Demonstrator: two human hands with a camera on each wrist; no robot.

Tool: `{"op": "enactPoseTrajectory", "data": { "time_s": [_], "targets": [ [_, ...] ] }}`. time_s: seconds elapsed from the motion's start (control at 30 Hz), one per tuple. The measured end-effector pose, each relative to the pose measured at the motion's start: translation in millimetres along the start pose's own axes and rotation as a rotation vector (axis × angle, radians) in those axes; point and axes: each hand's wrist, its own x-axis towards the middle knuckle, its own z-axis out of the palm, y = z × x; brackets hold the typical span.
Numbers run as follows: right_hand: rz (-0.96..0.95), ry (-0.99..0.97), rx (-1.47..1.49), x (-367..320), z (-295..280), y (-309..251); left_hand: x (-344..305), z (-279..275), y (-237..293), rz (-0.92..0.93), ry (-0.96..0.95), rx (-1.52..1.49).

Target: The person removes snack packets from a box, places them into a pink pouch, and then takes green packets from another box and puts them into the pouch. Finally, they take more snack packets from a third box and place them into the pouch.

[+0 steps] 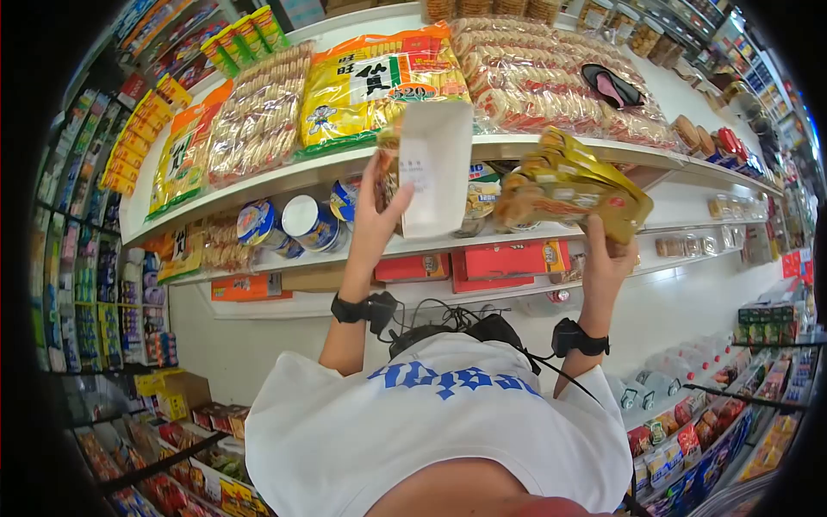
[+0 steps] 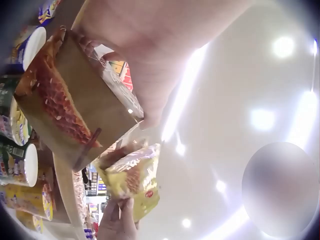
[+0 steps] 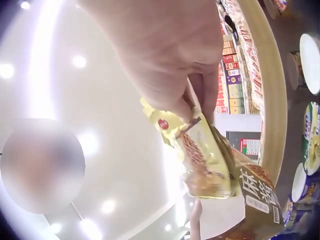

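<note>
My left hand (image 1: pixel 379 211) grips a cardboard box (image 1: pixel 441 142) by its side, thumb across its white face with small print. In the left wrist view the box's brown side (image 2: pixel 95 80) carries a picture of reddish-brown food. My right hand (image 1: pixel 608 263) pinches a fanned bunch of several gold snack packets (image 1: pixel 581 185) by one end. Up close in the right wrist view, the packets (image 3: pixel 205 160) show a food picture and overlap the box (image 3: pixel 262 195). Both hands are raised in front of the shelf, apart from each other.
A white shelf (image 1: pixel 336 161) bears a big yellow bag of crackers (image 1: pixel 379 86), clear-wrapped cracker stacks (image 1: pixel 534 77) and a black-and-pink item (image 1: pixel 613 86). Below are instant noodle tubs (image 1: pixel 310 222) and red boxes (image 1: pixel 508 261). Stocked racks (image 1: pixel 95 224) line the left side.
</note>
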Motion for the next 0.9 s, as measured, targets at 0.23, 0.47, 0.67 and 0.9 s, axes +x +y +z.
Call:
{"op": "enactPoseTrajectory", "data": {
  "time_s": [0.23,0.47,0.67,0.9],
  "targets": [
    [0.018,0.098,-0.011,-13,2,-4,97,2,-6,0.108,-0.034,0.023],
    [0.056,0.066,0.03,-7,-22,14,161,33,-25,0.044,-0.147,-0.018],
    [0.064,-0.01,0.013,22,-43,31,183,59,-26,0.455,0.278,0.666],
    [-0.007,-0.491,-0.311,53,-52,27,50,150,34,0.351,-0.722,0.635]
  ]
}}
